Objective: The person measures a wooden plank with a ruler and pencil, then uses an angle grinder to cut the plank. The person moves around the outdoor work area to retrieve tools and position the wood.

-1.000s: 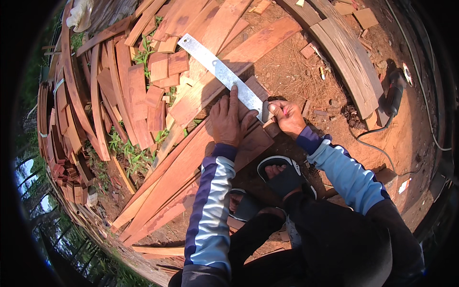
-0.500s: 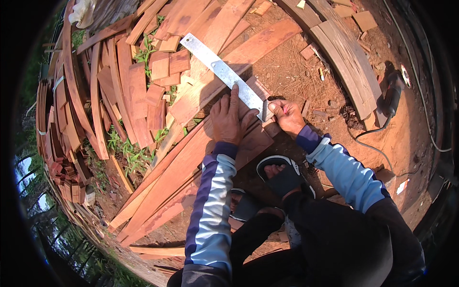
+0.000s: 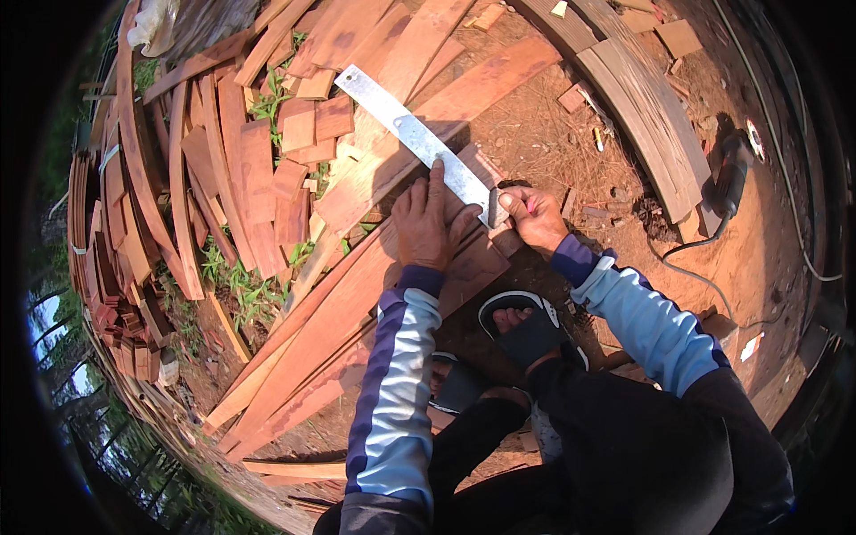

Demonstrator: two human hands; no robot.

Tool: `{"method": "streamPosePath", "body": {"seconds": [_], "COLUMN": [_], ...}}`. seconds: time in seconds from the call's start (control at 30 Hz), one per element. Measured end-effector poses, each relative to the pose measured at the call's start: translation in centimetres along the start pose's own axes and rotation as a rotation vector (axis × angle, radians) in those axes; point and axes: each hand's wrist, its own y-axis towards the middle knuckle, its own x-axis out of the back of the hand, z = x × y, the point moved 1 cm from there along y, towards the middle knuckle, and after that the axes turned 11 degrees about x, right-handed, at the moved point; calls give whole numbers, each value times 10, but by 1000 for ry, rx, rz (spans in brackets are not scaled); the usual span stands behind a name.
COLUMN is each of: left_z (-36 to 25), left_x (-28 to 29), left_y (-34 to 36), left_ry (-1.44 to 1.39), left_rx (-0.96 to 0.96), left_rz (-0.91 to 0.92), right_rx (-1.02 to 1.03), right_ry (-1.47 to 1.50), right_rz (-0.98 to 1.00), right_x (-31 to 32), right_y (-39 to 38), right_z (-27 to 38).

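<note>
A flat metal ruler (image 3: 406, 129) with a hole at its far end lies slantwise over reddish-brown boards (image 3: 312, 379). My left hand (image 3: 423, 227) rests flat with fingers spread, its index fingertip on the ruler and its thumb reaching toward the ruler's near end. Beside that end, my right hand (image 3: 539, 221) is closed in a pinch round a small pink pen-like thing (image 3: 531, 205), mostly hidden by the fingers. The right fingers are close to the ruler's edge, over a short board end; whether the tip touches the wood cannot be seen.
Planks and short wood offcuts (image 3: 334, 116) cover the ground at left and far. A corded black power tool (image 3: 733, 174) lies at right beside a thick curved timber (image 3: 651, 116). My sandalled feet (image 3: 526, 325) stand just below the boards.
</note>
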Motion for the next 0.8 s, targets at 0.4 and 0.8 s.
{"method": "streamPosePath", "body": {"seconds": [0.4,0.8], "left_z": [4,4], "left_x": [-3,-4], "left_y": [0,2], "left_ry": [58,11], "left_rx": [-10,-5], "left_rz": [-35,-20], "right_rx": [41,37], "right_ry": [-1,-28], "right_rz": [25,21], "right_x": [-2,0], "right_y": [-2,-1], "right_z": [5,2]}}
